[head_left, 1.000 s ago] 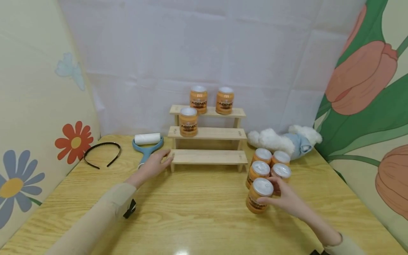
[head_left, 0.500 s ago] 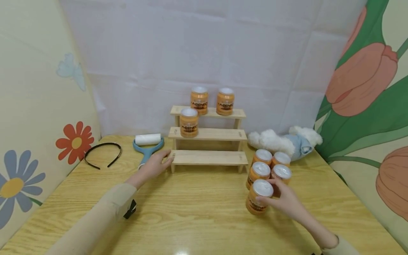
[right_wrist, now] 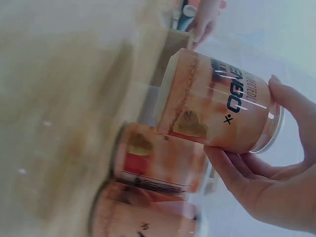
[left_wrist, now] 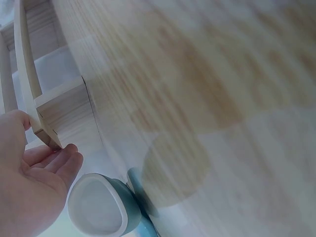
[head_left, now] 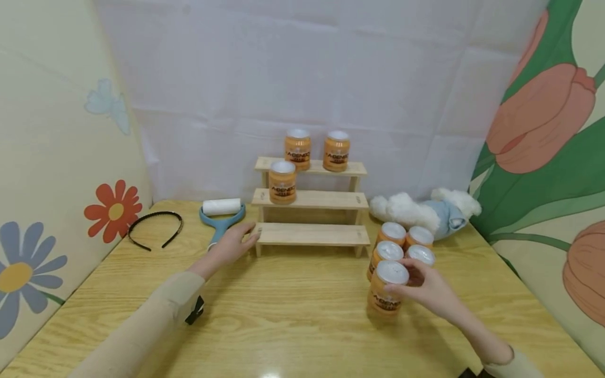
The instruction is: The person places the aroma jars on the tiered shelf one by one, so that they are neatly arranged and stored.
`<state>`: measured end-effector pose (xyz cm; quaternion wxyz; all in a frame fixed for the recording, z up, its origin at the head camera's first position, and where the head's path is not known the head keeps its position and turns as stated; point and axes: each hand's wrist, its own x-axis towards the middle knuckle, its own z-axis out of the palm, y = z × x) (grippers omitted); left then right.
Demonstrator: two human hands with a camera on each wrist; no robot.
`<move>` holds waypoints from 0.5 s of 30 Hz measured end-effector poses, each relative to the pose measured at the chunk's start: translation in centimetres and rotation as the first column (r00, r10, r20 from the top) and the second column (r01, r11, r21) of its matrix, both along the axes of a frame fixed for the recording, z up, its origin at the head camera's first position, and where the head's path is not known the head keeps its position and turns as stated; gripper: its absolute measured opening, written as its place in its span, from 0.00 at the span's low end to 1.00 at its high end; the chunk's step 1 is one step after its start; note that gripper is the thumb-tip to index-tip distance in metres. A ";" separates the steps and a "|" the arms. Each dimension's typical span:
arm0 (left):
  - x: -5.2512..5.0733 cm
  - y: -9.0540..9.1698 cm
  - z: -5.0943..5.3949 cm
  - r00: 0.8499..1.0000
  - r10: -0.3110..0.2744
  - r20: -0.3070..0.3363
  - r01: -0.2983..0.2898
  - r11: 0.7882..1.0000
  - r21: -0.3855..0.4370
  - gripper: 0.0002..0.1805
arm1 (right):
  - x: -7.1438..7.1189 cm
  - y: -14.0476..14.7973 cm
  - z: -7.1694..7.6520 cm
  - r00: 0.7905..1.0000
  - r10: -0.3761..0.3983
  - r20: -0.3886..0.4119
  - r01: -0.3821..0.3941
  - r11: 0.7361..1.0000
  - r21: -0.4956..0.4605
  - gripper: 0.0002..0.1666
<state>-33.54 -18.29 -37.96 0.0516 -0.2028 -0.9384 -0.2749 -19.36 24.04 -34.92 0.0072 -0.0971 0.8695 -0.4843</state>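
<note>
The right hand (head_left: 432,291) pinches a can (head_left: 384,300) near its top, seemingly just off the table (head_left: 302,320), leaving the base free. Beyond, four cans (head_left: 388,253) cluster. The left hand (head_left: 230,244) pinches the stand's (head_left: 312,234) lowest shelf end, likely steadying it; three cans (head_left: 282,185) stand upright on the upper shelves.
</note>
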 end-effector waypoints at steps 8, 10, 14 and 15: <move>-0.1 0.0 0.0 1.000 0.003 -0.001 -0.003 1.000 -0.001 0.30 | -0.6 -0.2 2.5 0.999 0.007 -0.039 -0.008 1.000 -0.016 0.37; -0.1 0.0 0.0 1.000 0.000 -0.003 0.000 1.000 0.002 0.30 | -0.9 -0.3 3.0 0.998 0.013 -0.068 -0.014 1.000 -0.014 0.36; 0.0 0.0 -0.1 1.000 0.000 -0.010 0.000 1.000 0.005 0.30 | -1.6 -0.7 3.9 0.994 0.006 -0.106 -0.008 1.000 -0.021 0.36; 0.0 0.0 -0.1 1.000 0.005 -0.009 -0.005 1.000 0.008 0.30 | -1.8 -0.9 4.1 0.993 0.006 -0.114 -0.009 1.000 -0.027 0.36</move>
